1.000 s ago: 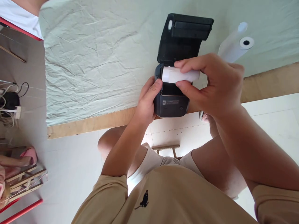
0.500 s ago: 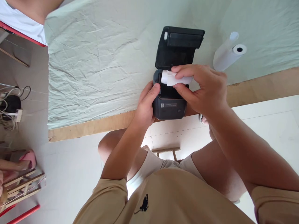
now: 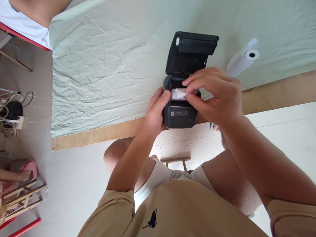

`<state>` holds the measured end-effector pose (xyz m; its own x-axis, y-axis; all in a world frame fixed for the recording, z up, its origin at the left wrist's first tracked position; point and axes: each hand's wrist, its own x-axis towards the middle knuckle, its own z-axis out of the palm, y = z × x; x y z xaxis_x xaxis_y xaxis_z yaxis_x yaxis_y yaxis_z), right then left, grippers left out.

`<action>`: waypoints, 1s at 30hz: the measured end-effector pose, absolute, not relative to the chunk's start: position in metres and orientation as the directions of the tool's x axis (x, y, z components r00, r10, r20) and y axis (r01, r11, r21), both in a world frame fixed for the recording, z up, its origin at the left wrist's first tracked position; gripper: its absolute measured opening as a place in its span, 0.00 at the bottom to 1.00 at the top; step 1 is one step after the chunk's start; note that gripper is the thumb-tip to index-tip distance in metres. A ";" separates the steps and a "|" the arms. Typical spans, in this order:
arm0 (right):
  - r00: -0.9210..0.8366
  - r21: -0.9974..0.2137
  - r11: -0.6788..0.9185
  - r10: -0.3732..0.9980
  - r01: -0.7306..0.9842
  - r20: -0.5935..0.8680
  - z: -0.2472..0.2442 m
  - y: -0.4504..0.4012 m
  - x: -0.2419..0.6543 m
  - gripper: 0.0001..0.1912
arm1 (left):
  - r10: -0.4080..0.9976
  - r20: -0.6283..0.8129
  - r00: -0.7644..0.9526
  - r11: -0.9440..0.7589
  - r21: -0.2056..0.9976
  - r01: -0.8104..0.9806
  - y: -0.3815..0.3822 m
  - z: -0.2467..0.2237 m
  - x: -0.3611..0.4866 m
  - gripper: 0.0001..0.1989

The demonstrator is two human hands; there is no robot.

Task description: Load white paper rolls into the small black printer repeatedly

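Observation:
A dark grey portable label printer (image 3: 180,118) is at the table's near edge with its lid (image 3: 187,59) swung up and back. My left hand (image 3: 158,108) grips the printer's left side, thumb on the rim of the compartment. Inside that compartment lies a small white paper roll (image 3: 175,94). My right hand (image 3: 214,92) pinches the loose end of its paper between thumb and fingers, covering the roll's right part. To the right on the cloth rests a larger white paper roll (image 3: 240,64) with a dark core and a loose flap.
A wrinkled pale green cloth (image 3: 103,65) covers the table, whose bare wooden edge (image 3: 98,134) runs along the front. Another person's arm (image 3: 41,11) reaches in at upper left. Tangled cables (image 3: 10,112) and a wooden stool (image 3: 24,197) are on the left.
The small paper roll has gone down from above the compartment into it, carried by my right hand. My left hand keeps its hold on the printer.

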<state>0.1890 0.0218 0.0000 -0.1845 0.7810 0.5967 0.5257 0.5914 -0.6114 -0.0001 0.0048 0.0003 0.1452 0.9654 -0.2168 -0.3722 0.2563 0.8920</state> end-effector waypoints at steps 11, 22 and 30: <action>-0.115 -0.604 0.698 0.686 0.384 0.719 0.000 0.001 0.184 0.05 | 0.969 -0.119 0.216 0.182 0.938 -0.296 0.002 -0.003 -0.009 0.47; 0.074 -0.818 0.522 0.831 0.243 0.552 -0.014 0.030 0.206 0.23 | 0.965 -0.087 0.247 0.133 0.975 -0.177 -0.001 -0.004 -0.014 0.48; -0.209 -0.833 0.432 0.901 0.346 0.381 -0.038 0.019 0.201 0.31 | 0.969 -0.166 0.183 0.215 0.930 -0.298 -0.003 0.005 -0.007 0.36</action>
<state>0.2013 0.0194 -0.0379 -0.2092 0.9006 0.3809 0.3458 0.4325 -0.8327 -0.0068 -0.0028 0.0051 0.1828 0.9691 -0.1658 -0.2978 0.2153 0.9300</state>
